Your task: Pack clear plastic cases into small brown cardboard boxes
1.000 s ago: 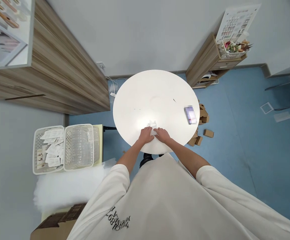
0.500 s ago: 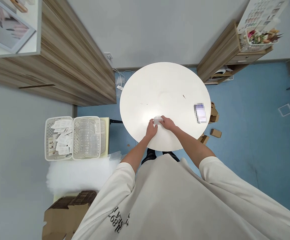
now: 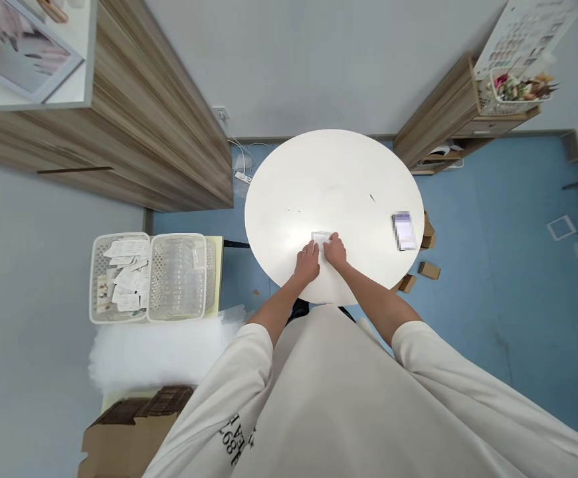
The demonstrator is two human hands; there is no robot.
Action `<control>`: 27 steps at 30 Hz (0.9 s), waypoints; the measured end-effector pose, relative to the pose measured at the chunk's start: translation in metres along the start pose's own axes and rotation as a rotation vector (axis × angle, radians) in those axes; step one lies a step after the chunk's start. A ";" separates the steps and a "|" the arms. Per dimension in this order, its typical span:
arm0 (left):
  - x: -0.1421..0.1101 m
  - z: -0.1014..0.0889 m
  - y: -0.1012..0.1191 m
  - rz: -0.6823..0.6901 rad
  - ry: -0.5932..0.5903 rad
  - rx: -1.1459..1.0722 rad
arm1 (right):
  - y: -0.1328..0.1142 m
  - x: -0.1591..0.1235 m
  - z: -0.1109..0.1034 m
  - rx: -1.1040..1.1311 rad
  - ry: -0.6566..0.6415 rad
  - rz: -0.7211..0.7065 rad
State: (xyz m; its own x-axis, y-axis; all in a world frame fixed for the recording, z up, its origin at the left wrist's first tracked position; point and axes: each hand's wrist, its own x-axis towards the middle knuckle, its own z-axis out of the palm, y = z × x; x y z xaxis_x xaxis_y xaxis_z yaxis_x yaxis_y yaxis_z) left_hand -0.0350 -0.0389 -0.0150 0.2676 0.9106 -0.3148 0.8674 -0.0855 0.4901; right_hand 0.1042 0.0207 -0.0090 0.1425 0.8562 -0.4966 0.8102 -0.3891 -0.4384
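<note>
On the round white table (image 3: 333,172), close to its near edge, lies a small pale flat packet (image 3: 319,238). Both my hands are on it. My left hand (image 3: 307,261) rests at its near left side with fingers curled onto it. My right hand (image 3: 335,250) presses its right side, fingers bent over the edge. Most of the packet is hidden under my fingers, and I cannot make out what it is.
A small purple-and-white item (image 3: 403,230) lies at the table's right edge. Two white baskets (image 3: 149,276) stand on a low stand to the left, above white foam sheets (image 3: 159,352) and a cardboard box (image 3: 129,431). Small cartons (image 3: 428,269) lie on the blue floor.
My hands and the packet have stayed together near the table's front edge; more of the packet now shows beyond my fingertips. The camera view shifted slightly.
</note>
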 end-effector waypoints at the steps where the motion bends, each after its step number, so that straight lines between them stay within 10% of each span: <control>1: -0.002 -0.001 -0.002 0.022 0.003 0.014 | -0.002 0.000 0.002 0.014 -0.004 -0.003; 17: -0.023 -0.066 -0.111 -0.193 0.117 0.045 | -0.115 0.004 0.081 0.097 -0.214 -0.375; 27: -0.016 -0.070 -0.120 -0.165 0.068 0.030 | -0.114 0.002 0.070 -0.010 -0.335 -0.423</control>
State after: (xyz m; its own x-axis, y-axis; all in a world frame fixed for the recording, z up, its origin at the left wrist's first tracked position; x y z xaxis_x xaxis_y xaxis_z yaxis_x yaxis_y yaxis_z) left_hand -0.1727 -0.0147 -0.0114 0.0930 0.9383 -0.3331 0.9097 0.0559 0.4115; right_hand -0.0273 0.0434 -0.0123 -0.3853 0.7813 -0.4910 0.7634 -0.0290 -0.6453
